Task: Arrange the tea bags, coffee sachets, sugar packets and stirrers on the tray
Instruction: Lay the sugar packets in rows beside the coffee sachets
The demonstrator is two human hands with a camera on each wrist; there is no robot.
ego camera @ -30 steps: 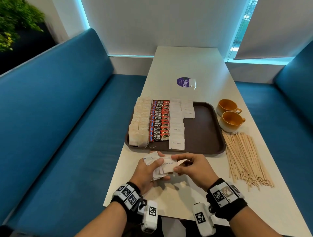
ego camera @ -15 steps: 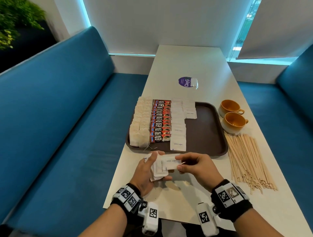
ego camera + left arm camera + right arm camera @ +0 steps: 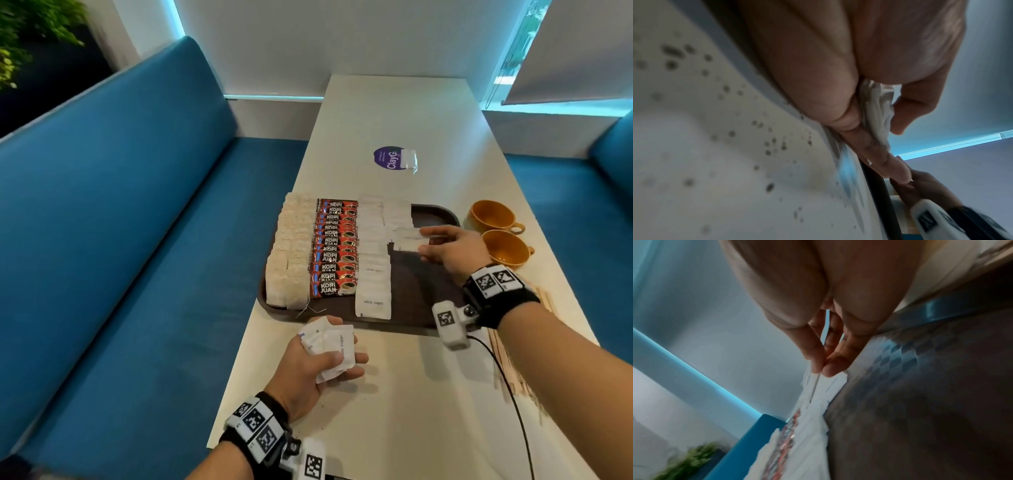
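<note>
A brown tray point(image 3: 424, 294) on the white table holds rows of tea bags point(image 3: 287, 253), red coffee sachets point(image 3: 334, 250) and white sugar packets point(image 3: 373, 267). My right hand point(image 3: 445, 250) reaches over the tray and pinches one sugar packet point(image 3: 407, 241) at the near end of a shorter second sugar row; the right wrist view shows thumb and finger pinching that sugar packet point(image 3: 816, 386) edge-on. My left hand point(image 3: 322, 363) rests on the table in front of the tray, gripping a bunch of sugar packets point(image 3: 330, 346), seen in the left wrist view as a wad of packets point(image 3: 877, 113). Wooden stirrers point(image 3: 513, 363) lie right of the tray.
Two orange cups point(image 3: 503, 236) stand right of the tray's far end. A purple round sticker point(image 3: 390, 157) with a small clear packet lies farther up the table. Blue bench seats point(image 3: 137, 240) flank the table. A cable point(image 3: 507, 387) runs from my right wrist.
My right hand has left my left hand with one sugar packet and moved forward over the tray to the second sugar row. My left hand stayed in place with the bunch.
</note>
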